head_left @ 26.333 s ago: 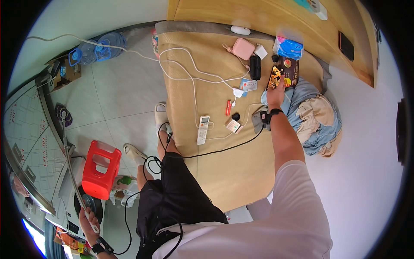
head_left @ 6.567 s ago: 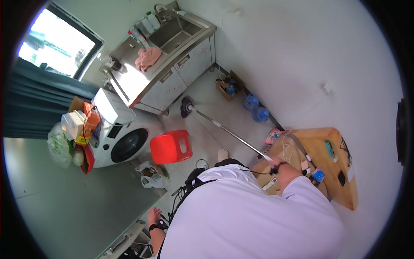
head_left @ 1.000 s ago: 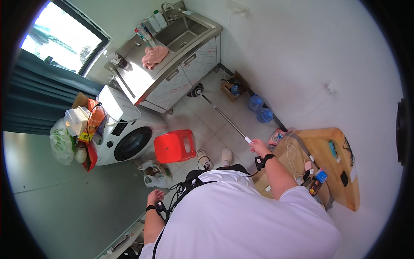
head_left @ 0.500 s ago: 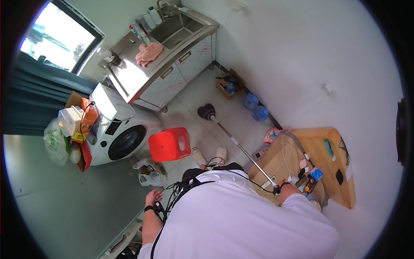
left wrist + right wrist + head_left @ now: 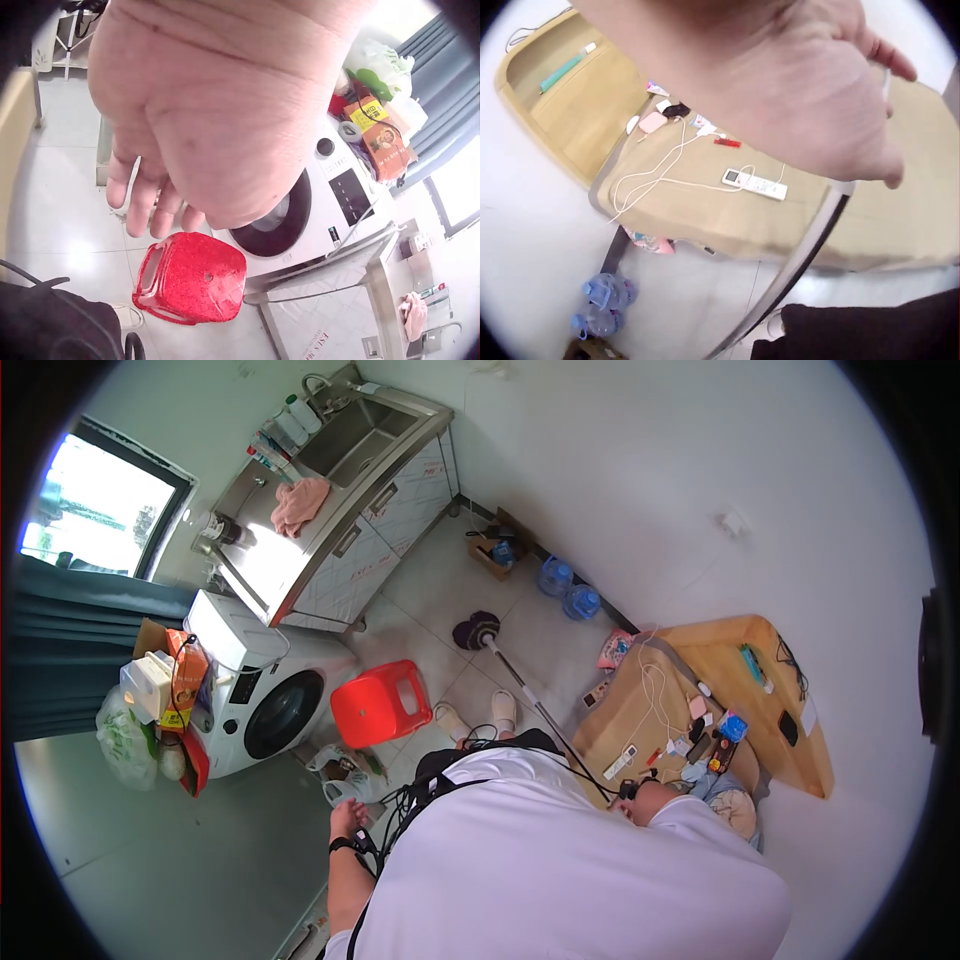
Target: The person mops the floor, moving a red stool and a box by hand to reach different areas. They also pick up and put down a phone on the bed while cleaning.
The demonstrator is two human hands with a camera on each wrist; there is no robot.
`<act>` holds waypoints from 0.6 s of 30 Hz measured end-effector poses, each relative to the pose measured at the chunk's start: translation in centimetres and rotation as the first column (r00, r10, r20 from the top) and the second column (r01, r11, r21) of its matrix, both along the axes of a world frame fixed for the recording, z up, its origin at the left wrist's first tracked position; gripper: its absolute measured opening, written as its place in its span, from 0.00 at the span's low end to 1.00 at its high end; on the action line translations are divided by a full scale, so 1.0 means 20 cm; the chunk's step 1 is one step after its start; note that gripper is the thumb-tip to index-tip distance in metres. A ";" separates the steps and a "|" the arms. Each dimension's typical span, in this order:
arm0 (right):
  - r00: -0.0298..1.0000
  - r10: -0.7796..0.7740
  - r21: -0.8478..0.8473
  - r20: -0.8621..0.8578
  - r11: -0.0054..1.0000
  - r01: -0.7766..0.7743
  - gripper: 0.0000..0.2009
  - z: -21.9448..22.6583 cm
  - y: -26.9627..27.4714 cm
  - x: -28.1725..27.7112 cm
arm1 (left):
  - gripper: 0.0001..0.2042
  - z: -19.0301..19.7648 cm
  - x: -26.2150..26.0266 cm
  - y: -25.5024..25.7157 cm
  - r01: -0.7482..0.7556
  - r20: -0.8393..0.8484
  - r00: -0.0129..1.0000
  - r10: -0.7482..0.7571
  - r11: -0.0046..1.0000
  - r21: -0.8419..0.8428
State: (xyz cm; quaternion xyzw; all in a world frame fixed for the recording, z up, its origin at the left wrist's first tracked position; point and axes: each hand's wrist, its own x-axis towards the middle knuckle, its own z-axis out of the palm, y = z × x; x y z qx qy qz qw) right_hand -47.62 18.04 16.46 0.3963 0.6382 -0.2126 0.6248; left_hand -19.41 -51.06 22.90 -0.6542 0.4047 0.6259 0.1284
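Note:
A mop with a dark purple head [image 5: 476, 630] lies against the tiled floor, its silver pole [image 5: 540, 707] slanting up to my right hand [image 5: 628, 804] beside the bed. In the right wrist view, my right hand [image 5: 817, 97] grips the top of the pole [image 5: 802, 259], partly hiding it. My left hand [image 5: 348, 818] hangs at my left side, holding nothing. The left wrist view shows that hand [image 5: 210, 112] with its fingers loosely bent above the red stool [image 5: 201, 277].
The red stool [image 5: 378, 705] stands near my feet, before the washing machine [image 5: 262, 710]. Blue water bottles [image 5: 580, 602] and a cardboard box [image 5: 492, 550] line the wall. On the bed [image 5: 600, 735] lie a white remote [image 5: 620, 762], cables and small items.
The mop head has come away from the sink cabinet, toward my feet. My right hand has drawn back to my side with the pole. The head view has shifted slightly.

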 end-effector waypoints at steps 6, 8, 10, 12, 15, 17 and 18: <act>0.970 -0.241 0.006 0.018 0.971 0.241 0.08 -0.08 -0.23 -0.20 | 0.16 0.10 -0.04 0.02 0.018 0.025 1.000 -0.016 0.998 -0.057; 0.930 0.306 -0.326 -0.202 0.874 -0.359 0.07 -0.47 -0.20 -0.32 | 0.16 0.11 -0.01 0.04 0.013 0.043 0.999 -0.011 0.998 -0.054; 0.907 0.241 -0.342 -0.346 0.867 -0.361 0.07 -0.30 -0.46 -0.53 | 0.15 0.08 0.03 0.05 0.012 0.050 0.999 -0.009 0.999 -0.052; 0.820 0.078 -0.354 -0.568 0.876 -0.328 0.07 -0.23 -0.71 -0.73 | 0.16 0.06 0.07 0.07 -0.007 0.066 0.998 0.009 1.000 -0.028; 0.724 -0.233 -0.461 -0.649 0.878 -0.130 0.08 -0.08 -1.06 -0.93 | 0.17 0.06 0.12 0.10 -0.004 0.043 0.999 0.005 1.000 -0.023; 0.697 -0.309 -0.481 -0.646 0.875 -0.057 0.09 0.01 -1.19 -1.02 | 0.17 0.05 0.15 0.11 -0.020 0.045 0.999 0.021 1.000 -0.020; 0.635 -0.015 -0.290 -0.772 0.897 -0.332 0.12 0.01 -1.22 -1.06 | 0.18 0.05 0.15 0.11 -0.036 0.046 0.998 0.036 0.999 -0.009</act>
